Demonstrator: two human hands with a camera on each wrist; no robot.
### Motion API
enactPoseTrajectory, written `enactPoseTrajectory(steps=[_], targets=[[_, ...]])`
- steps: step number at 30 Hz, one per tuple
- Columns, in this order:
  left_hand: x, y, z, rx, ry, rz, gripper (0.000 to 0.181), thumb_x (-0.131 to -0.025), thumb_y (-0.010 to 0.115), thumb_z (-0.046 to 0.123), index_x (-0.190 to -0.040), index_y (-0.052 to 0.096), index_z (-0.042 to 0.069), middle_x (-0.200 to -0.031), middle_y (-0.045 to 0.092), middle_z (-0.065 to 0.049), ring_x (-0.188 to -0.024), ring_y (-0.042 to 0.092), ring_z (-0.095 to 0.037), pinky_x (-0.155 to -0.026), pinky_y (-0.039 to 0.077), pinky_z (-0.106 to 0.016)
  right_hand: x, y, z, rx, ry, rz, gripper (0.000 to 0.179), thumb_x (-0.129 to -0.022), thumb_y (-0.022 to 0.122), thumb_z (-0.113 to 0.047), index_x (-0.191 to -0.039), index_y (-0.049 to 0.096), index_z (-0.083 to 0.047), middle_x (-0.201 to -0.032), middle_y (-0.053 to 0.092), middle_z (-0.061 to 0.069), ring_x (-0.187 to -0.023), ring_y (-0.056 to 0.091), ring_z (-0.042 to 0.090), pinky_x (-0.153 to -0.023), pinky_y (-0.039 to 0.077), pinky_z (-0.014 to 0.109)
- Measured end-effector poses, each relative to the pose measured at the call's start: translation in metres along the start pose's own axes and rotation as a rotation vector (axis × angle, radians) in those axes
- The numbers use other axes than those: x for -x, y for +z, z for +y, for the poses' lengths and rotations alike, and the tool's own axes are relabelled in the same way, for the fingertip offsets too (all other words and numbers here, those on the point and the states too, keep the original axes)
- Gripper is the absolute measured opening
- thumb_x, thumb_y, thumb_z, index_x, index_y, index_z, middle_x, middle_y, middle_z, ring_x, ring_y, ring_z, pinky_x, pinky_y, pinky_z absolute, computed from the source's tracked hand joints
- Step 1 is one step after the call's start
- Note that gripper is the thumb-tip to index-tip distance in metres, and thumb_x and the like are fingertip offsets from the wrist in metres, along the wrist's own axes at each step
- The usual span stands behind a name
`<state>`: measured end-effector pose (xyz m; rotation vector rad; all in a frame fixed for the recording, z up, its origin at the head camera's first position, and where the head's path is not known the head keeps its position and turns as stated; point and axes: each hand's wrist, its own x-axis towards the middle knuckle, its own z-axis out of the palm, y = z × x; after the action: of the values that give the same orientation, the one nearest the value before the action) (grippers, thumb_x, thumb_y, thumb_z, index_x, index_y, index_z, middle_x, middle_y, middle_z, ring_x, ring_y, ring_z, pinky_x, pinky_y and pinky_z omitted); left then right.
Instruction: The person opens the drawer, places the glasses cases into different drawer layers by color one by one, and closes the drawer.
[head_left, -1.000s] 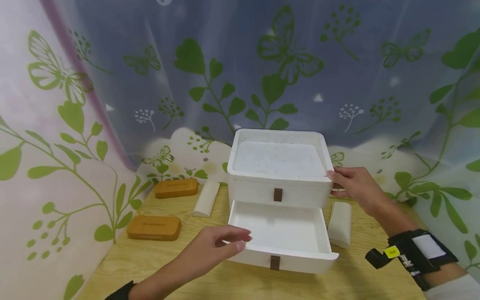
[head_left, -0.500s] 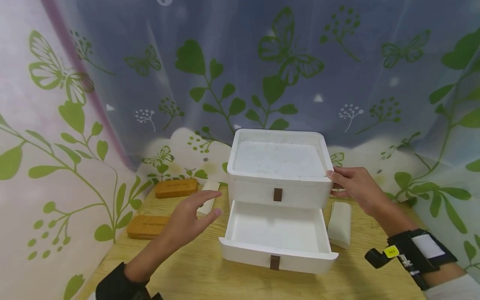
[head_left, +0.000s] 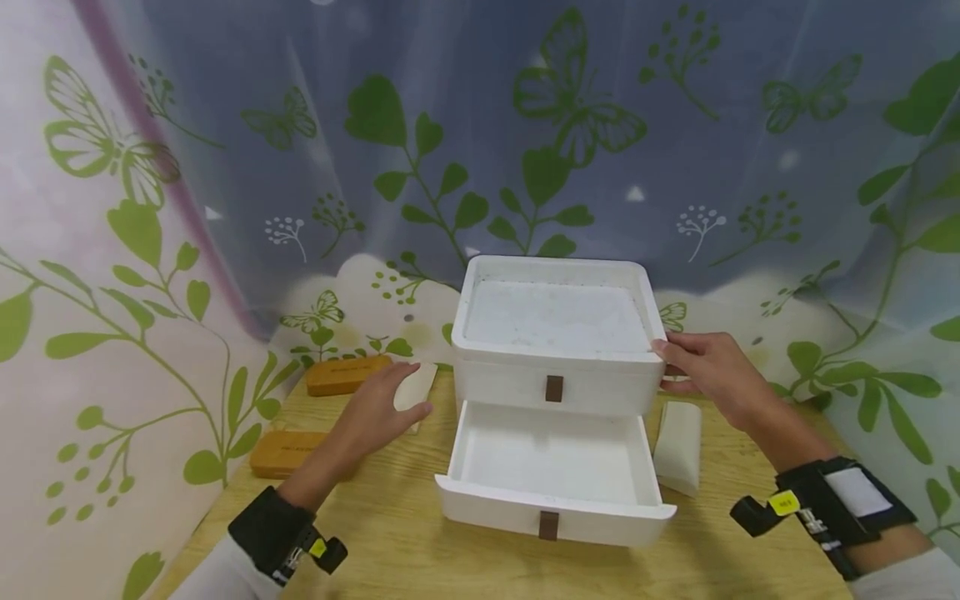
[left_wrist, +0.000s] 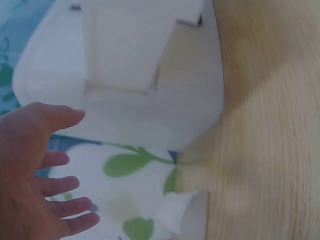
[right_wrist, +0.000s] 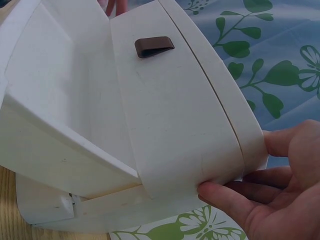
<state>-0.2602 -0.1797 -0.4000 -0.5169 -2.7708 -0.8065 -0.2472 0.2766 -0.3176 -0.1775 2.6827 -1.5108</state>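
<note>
A white two-drawer storage box stands on the table, its lower drawer pulled out and bare inside. The upper drawer, with a brown tab, is closed. My right hand holds the box's upper right corner, thumb on the top rim and fingers along the side. To the left, my left hand reaches over the table with fingers spread and thumb apart. It partly covers an off-white elongated case, and its fingers hold nothing in the left wrist view.
Two orange oblong cases lie at the left, one at the back and one nearer, partly behind the left forearm. Another off-white case lies right of the drawer. A patterned curtain hangs behind the table.
My left hand has left the front edge of the drawer and moved left and back to the off-white case. My right hand stays on the box; the drawer stays out.
</note>
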Motion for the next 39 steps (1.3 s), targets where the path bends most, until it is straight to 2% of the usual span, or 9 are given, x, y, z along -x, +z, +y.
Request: enactPoseTrajectory(steps=[6,16,22,26,30,39], targets=[[-0.014,0.013,-0.020,-0.043,-0.078,-0.013,0.075,-0.093,0.076,0.039,-0.153,0.048,0.003,-0.156,0.049,-0.024,-0.143,0.048,-0.047,-0.113,0.044,-0.065,0.001,0.000,-0.001,-0.007,-0.008,-0.002,0.069,-0.109,0.053,-0.038,-0.157,0.036,0.008,-0.154,0.046,0.035,-0.131,0.062,0.044,-0.092,0.062,0.035],[-0.034,0.043,-0.047,-0.102,-0.191,0.037,0.077,-0.089,0.080,0.035,-0.150,0.050,-0.001,-0.149,0.054,-0.027,-0.134,0.055,-0.046,-0.106,0.051,-0.061,0.002,0.000,-0.002,-0.007,0.002,0.006,0.072,-0.108,0.054,-0.040,-0.157,0.035,0.009,-0.153,0.046,0.036,-0.132,0.060,0.047,-0.091,0.062,0.035],[-0.041,0.054,-0.056,-0.121,-0.248,0.049,0.080,-0.085,0.084,0.035,-0.148,0.052,-0.002,-0.136,0.061,-0.027,-0.120,0.062,-0.044,-0.094,0.057,-0.058,0.001,0.001,-0.002,-0.016,0.012,0.003,0.072,-0.108,0.054,-0.040,-0.157,0.034,0.008,-0.154,0.045,0.035,-0.134,0.057,0.048,-0.091,0.062,0.034],[-0.044,0.062,-0.061,-0.112,-0.318,0.031,0.082,-0.084,0.085,0.038,-0.147,0.051,-0.001,-0.131,0.062,-0.025,-0.116,0.062,-0.043,-0.088,0.057,-0.057,0.000,0.001,-0.001,-0.018,0.001,0.001,0.072,-0.109,0.053,-0.039,-0.157,0.033,0.010,-0.154,0.044,0.037,-0.133,0.058,0.047,-0.091,0.062,0.034],[-0.045,0.069,-0.065,-0.099,-0.372,0.022,0.086,-0.083,0.085,0.038,-0.151,0.047,0.001,-0.132,0.061,-0.026,-0.118,0.061,-0.045,-0.088,0.057,-0.059,0.000,0.001,0.000,-0.015,0.005,0.002,0.073,-0.108,0.054,-0.040,-0.157,0.033,0.010,-0.154,0.045,0.036,-0.133,0.058,0.048,-0.091,0.062,0.035],[-0.047,0.079,-0.067,-0.135,-0.423,0.037,0.087,-0.082,0.086,0.040,-0.150,0.048,0.003,-0.126,0.061,-0.025,-0.111,0.064,-0.045,-0.085,0.058,-0.060,0.002,0.002,-0.001,-0.018,-0.011,0.001,0.073,-0.107,0.056,-0.040,-0.157,0.035,0.009,-0.154,0.045,0.035,-0.134,0.057,0.050,-0.091,0.062,0.034]])
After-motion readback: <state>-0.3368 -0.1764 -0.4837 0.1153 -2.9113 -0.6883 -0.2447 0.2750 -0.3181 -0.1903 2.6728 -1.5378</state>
